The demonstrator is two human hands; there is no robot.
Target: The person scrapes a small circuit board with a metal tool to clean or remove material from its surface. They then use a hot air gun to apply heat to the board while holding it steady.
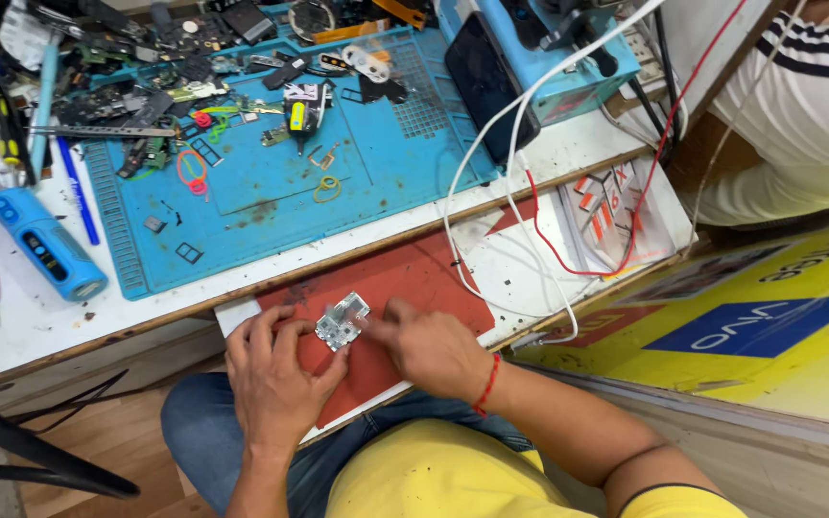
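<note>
A small silvery circuit board (342, 320) lies on a red pad (414, 278) on a pull-out shelf below the bench. My left hand (275, 369) rests on the pad with its fingertips touching the board's left edge. My right hand (429, 345), with a red thread band on the wrist, pinches the board's right edge between thumb and forefinger.
A blue work mat (280, 192) on the white bench carries several phone parts, screwdrivers and small boards. A blue electric tool (40, 245) lies at the left. White and red cables (510, 192) drape over the shelf. Another person in a striped white shirt (808, 105) sits at the upper right.
</note>
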